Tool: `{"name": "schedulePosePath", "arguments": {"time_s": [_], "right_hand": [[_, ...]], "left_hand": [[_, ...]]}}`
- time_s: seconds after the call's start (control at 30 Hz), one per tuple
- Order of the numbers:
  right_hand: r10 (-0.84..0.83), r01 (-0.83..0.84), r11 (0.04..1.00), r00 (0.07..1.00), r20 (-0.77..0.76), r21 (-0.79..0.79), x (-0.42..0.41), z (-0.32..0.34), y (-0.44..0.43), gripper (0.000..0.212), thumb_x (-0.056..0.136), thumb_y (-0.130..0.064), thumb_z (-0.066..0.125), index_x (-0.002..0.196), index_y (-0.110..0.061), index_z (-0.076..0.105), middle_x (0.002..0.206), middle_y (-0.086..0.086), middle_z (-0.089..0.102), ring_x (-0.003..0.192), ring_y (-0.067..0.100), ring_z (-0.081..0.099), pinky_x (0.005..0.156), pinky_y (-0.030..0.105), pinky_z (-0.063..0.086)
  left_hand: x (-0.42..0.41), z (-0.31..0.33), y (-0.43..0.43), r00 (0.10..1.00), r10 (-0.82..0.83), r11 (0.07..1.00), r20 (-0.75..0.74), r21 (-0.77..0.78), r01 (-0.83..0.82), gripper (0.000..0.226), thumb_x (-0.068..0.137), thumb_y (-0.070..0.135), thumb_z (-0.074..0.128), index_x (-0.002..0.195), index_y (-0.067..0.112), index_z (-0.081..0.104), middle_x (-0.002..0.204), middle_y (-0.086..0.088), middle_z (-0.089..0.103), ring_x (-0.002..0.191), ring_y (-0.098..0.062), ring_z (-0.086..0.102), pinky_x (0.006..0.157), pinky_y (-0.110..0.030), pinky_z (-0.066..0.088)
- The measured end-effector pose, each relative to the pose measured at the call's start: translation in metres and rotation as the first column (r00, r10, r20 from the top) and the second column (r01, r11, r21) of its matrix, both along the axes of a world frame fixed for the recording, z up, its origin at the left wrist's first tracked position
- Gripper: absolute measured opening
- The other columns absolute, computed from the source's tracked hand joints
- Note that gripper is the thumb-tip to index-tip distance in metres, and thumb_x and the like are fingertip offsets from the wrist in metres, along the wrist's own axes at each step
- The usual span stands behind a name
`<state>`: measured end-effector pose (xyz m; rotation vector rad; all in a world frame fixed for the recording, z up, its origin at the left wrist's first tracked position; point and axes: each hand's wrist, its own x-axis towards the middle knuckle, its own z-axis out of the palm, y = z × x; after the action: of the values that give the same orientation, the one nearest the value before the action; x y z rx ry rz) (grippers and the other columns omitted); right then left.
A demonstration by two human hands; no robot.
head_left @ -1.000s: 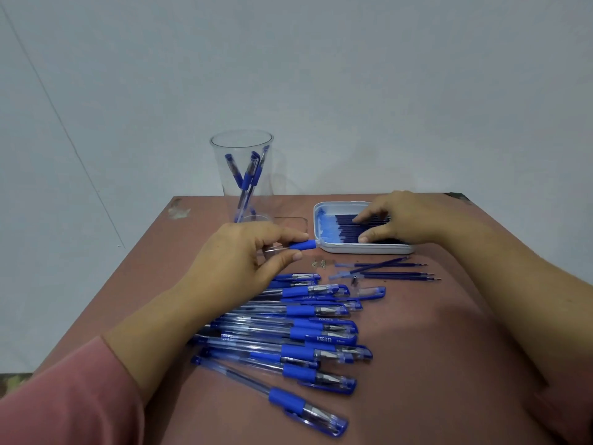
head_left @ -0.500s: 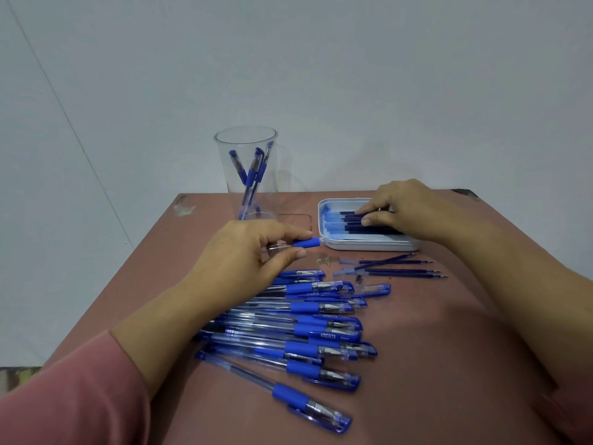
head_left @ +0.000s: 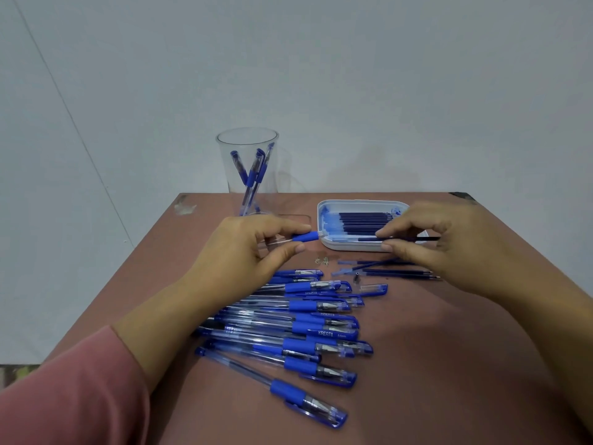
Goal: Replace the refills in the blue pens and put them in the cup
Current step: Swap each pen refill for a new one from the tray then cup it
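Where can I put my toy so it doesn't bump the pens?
Bare table right of the pen pile is free; a smaller patch lies left of the cup. Between tray and pile, loose refills crowd it.

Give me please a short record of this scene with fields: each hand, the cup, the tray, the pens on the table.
Left hand: grips pen barrel, grip end toward tray
Right hand: pinches one refill above the tray's front edge
Refill tray: white, holds dark refills
Clear cup: upright, three pens inside
Capped pens: heap lying on table
Loose refills: on table before tray
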<state>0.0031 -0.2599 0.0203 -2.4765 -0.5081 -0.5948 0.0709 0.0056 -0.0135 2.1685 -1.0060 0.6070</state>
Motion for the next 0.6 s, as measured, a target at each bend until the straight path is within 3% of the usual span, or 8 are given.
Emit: {"name": "schedulePosePath", "arguments": {"time_s": [0.2,0.33,0.43,0.6], "right_hand": [[-0.007,0.005,0.992,1.0,0.014,0.13,0.004,-0.005,0.002,0.011,0.078,-0.01,0.075,0.088,-0.016,0.074,0.083,-0.012,0.068,0.086,-0.003,0.059,0.07,0.001,0.04],[0.023,-0.028,0.986,0.999,0.032,0.166,0.013,-0.017,0.001,0.014,0.079,-0.019,0.074,0.087,-0.029,0.07,0.083,-0.013,0.069,0.082,0.003,0.064,0.074,0.01,0.046],[0.044,-0.051,0.978,0.998,0.042,0.2,0.016,-0.02,0.0,0.01,0.077,-0.032,0.068,0.086,-0.034,0.068,0.084,-0.013,0.069,0.081,0.004,0.064,0.074,0.011,0.046],[0.076,-0.083,0.976,0.996,0.041,0.202,0.017,-0.022,0.0,0.011,0.076,-0.034,0.067,0.087,-0.036,0.067,0.085,-0.011,0.069,0.081,0.006,0.064,0.073,0.011,0.046]], "left_hand": [[-0.003,0.001,-0.001,0.999,-0.018,0.999,-0.031,-0.034,0.017,0.029,0.083,0.021,0.073,0.112,0.021,0.072,0.091,0.034,0.057,0.071,0.023,0.052,0.062,0.004,0.035],[-0.004,0.0,-0.001,0.997,-0.014,0.998,-0.076,-0.06,0.009,0.027,0.083,0.016,0.074,0.109,0.018,0.073,0.071,0.041,0.056,0.063,0.024,0.049,0.058,0.005,0.033],[-0.004,0.0,-0.001,0.996,-0.012,0.997,-0.09,-0.076,0.005,0.026,0.083,0.015,0.074,0.109,0.018,0.073,0.073,0.046,0.055,0.059,0.023,0.048,0.057,0.004,0.032],[-0.004,0.0,-0.001,0.995,-0.004,0.997,-0.105,-0.081,-0.004,0.026,0.083,0.017,0.074,0.109,0.019,0.073,0.07,0.041,0.057,0.061,0.021,0.05,0.058,0.003,0.034]]}}
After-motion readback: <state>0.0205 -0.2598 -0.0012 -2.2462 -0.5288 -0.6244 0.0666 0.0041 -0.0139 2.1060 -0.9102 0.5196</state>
